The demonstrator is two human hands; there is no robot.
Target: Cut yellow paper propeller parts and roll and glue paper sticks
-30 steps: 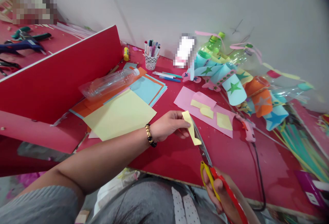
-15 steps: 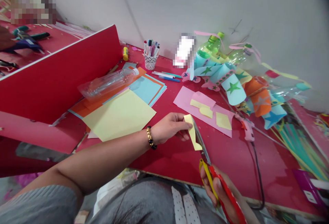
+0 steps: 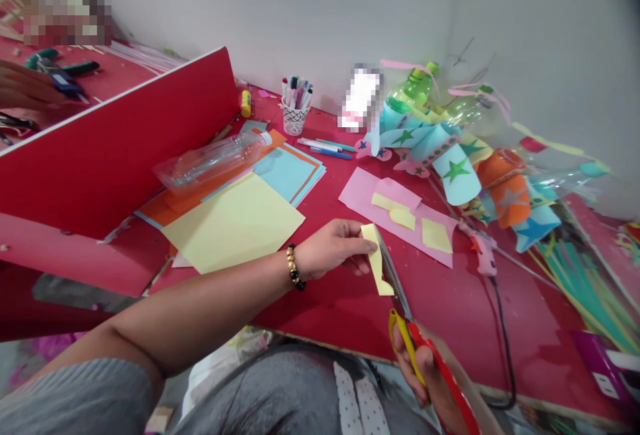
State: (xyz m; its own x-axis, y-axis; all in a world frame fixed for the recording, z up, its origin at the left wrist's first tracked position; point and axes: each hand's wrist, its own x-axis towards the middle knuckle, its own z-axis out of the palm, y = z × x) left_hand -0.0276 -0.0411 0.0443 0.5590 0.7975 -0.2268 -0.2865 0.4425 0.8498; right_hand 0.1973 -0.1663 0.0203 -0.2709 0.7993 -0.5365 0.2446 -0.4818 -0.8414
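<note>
My left hand (image 3: 345, 246) pinches a small strip of yellow paper (image 3: 377, 268) between thumb and fingers, above the red table. The strip has a curved notch cut near its lower end. In my right hand (image 3: 425, 368) are scissors (image 3: 409, 338) with one yellow and one red handle. Their blades lie along the right edge of the strip, pointing away from me. Just beyond, a pink sheet (image 3: 360, 190) carries several yellow paper pieces (image 3: 437, 234).
Left of my hands lie a yellow sheet (image 3: 235, 222), coloured papers and a clear plastic bottle (image 3: 210, 162). A pen cup (image 3: 295, 118) stands at the back. Decorated bottles (image 3: 453, 162) and a pink glue gun (image 3: 483, 252) are at right. Behind a red divider (image 3: 125, 142) is another person's hand (image 3: 23, 85).
The yellow strip and scissors have shifted very slightly; my hands keep almost the same pose. Behind the divider, the other person's hand and the blue tool have moved.
</note>
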